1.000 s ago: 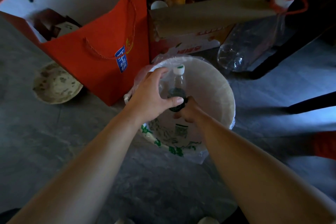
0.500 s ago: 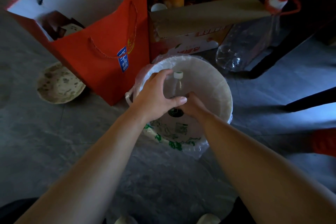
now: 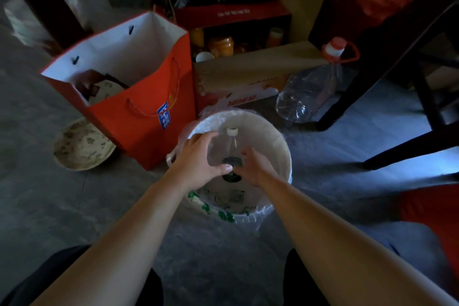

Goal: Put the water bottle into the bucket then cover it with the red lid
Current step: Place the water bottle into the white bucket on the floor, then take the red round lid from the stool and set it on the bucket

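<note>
Presently, findings as follows.

Water bottle (image 3: pixel 232 146): one, clear plastic with a white cap and a dark label band; it stands near upright inside the bucket, cap toward the far rim.
Handling: judged light and smooth, with thin walls likely to give under a hard squeeze; the labelled waist looks the surest place to take it, the neck second.
Left hand (image 3: pixel 198 159): fingers spread and curved around the bottle's left side, thumb at the label; contact likely, firm grip not confirmed.
Right hand (image 3: pixel 255 166): fingers loosely curled beside the label on the right; whether they press the bottle cannot be told.
Bucket (image 3: pixel 280 154): one, pale, lined with a clear plastic bag, standing on the floor (image 3: pixel 87 206) just beside the red paper bag.
Red lid (image 3: pixel 432 213): a red shape at the right edge of the floor, well apart from the bucket, may be it; identity uncertain.
Red paper bag (image 3: pixel 149 117): one, open.
Large empty bottle (image 3: pixel 308 89): one, lying beyond the bucket.
Speckled dish (image 3: pixel 83 145): one, left of the bag.
Step in hand: bottle placed; covering not yet done.
</note>
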### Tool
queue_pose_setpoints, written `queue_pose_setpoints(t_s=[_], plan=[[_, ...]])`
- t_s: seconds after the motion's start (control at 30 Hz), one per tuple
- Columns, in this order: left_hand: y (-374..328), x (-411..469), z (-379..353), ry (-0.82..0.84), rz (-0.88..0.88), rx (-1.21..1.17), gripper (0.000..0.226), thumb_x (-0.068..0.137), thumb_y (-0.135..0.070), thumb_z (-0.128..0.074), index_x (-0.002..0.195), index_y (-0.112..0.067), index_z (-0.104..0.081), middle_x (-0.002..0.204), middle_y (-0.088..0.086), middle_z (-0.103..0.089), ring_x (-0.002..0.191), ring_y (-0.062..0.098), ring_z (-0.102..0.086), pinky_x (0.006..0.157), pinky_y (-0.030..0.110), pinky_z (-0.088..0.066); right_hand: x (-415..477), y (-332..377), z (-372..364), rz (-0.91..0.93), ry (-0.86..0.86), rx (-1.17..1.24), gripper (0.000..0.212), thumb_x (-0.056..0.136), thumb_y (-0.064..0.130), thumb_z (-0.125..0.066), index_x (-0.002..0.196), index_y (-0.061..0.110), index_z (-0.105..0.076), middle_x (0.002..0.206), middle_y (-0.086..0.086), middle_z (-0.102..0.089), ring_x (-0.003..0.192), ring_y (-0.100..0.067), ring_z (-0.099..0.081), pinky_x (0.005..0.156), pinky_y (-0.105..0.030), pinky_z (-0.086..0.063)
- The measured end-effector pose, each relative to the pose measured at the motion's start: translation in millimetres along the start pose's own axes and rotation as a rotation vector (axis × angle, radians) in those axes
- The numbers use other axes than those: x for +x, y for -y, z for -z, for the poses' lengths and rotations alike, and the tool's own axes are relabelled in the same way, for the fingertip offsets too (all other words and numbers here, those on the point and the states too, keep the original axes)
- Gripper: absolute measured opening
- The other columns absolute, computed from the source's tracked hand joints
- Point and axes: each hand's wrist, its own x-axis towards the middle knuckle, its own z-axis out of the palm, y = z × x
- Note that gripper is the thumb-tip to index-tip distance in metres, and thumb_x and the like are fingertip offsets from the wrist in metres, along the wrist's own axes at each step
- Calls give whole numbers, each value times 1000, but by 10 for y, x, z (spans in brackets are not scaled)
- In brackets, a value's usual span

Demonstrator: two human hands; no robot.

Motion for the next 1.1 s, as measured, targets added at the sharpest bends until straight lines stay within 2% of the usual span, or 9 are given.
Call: queue_pose_setpoints(t_s=[0.1,0.2,0.27,0.33,0.43,0.53,0.73,0.93,1.1], plan=[[-201,-220,261,24,48,71,83,72,-44,-77,142,-28,-35,148,3,-37,135,28,-29,106,40,-28,-478,170,300,28,-15,-78,56,90,22,-66,140,9,-44,134,-17,-59,116,-34,-60,81,-32,-44],[-601,-682,764,83,137,85,85,71,-41,-79,142,-25,-36,145,4,-36,132,28,-31,107,40,-31,-1267,404,849,5,50,-157,67,88,22,-70,145,10,-36,139,-17,-53,124,-39,-55,96,-47,-53],[-952,-1046,1192,109,170,96,87,69,-41,-80,142,-23,-36,144,2,-34,133,27,-31,109,38,-29,-1857,604,1269,-15,105,-261,79,86,27,-72,152,17,-29,147,-13,-47,132,-38,-47,104,-52,-48],[-1370,-1418,1680,122,202,132,89,67,-41,-81,142,-21,-38,147,2,-32,134,27,-30,110,36,-28,-2468,871,1710,-34,132,-332,82,87,34,-71,154,21,-26,152,-7,-42,137,-34,-40,109,-49,-42],[-2094,-2022,2463,142,250,216,90,66,-43,-81,142,-19,-38,152,8,-27,137,33,-28,113,42,-29,-3456,1375,2370,-40,145,-397,86,84,42,-71,155,25,-25,156,-5,-37,142,-32,-34,115,-46,-33],[-2725,-2528,3057,130,245,272,91,66,-46,-80,142,-20,-38,155,6,-22,138,32,-24,113,45,-31,-4258,1773,2873,-45,130,-412,91,83,51,-69,157,28,-21,162,-3,-29,148,-31,-25,120,-48,-26],[-3300,-2689,3591,105,146,296,85,71,-50,-74,142,-23,-36,156,-1,-21,142,25,-23,112,44,-32,-4632,2144,3472,-3,19,-411,85,86,61,-58,157,32,-21,163,0,-26,148,-30,-23,120,-50,-24],[-3375,-2841,3679,100,225,372,86,71,-54,-74,142,-22,-37,156,2,-23,142,27,-26,115,42,-26,-4744,2037,3975,-20,-68,-412,83,90,60,-56,158,28,-20,167,-4,-21,151,-32,-20,122,-54,-22],[-3552,-2955,3493,126,258,398,86,69,-60,-71,141,-24,-38,154,0,-26,142,24,-26,113,45,-30,-4844,1867,4139,10,-48,-413,83,92,58,-56,159,28,-18,167,-5,-19,151,-34,-19,122,-56,-20]])
